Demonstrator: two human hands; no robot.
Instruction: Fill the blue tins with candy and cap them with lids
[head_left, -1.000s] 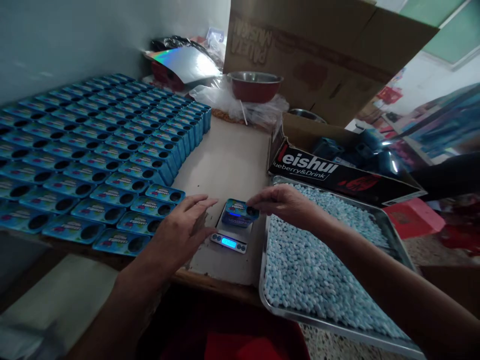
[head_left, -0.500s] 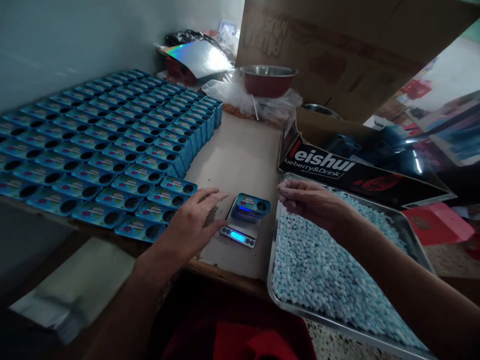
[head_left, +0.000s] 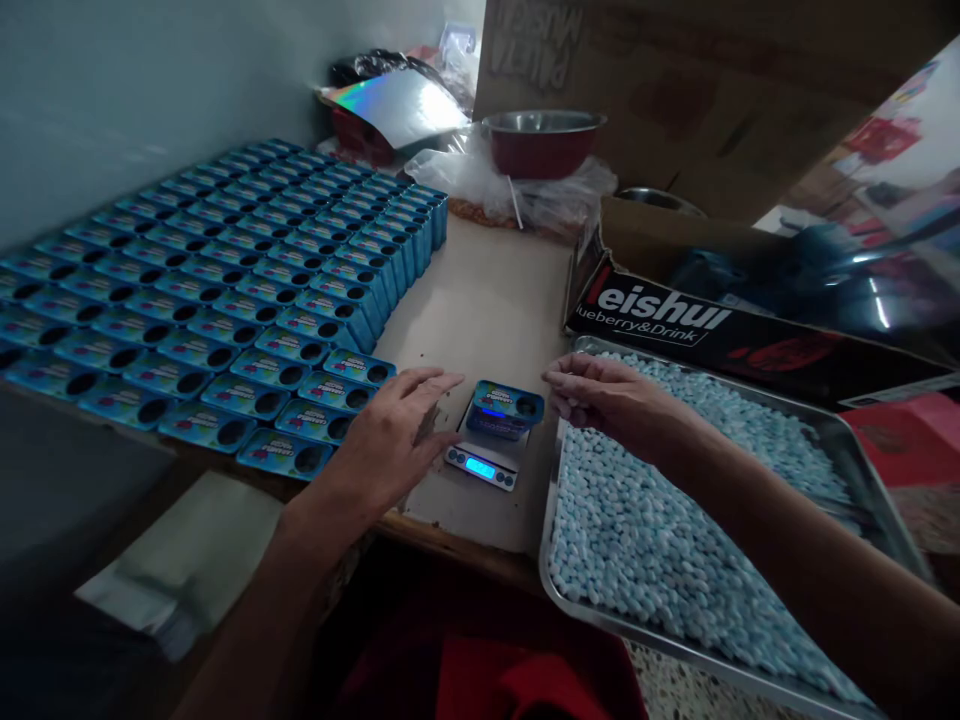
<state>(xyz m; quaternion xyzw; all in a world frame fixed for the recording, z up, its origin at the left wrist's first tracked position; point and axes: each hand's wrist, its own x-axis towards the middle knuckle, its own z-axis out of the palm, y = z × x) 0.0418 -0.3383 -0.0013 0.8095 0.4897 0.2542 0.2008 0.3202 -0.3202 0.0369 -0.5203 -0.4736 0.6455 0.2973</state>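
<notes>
The blue tub (head_left: 508, 405) is on the scale (head_left: 480, 466) btwn your hands, printed top up, dark round opening at its R end. Scale's readout is lit blue; digits too blurred to read. Your L hand (head_left: 386, 440) is just L of the scale, fingers open, thumb apart, nothing held. Your R hand (head_left: 619, 400) is just R of the tub, over the near-L part of the tray (head_left: 550, 585), fingers closed together; can't tell if any pale blue pellets (head_left: 660, 525) are btwn them. Tray's full of those. Tubs (head_left: 247, 305) stand in tight rows on the L side of the bench (head_left: 480, 290). Beyond the tray: black-sided carton (head_left: 667, 325). At the back, a red bowl (head_left: 544, 150) w/ clear plastic (head_left: 450, 175) around its base.
</notes>
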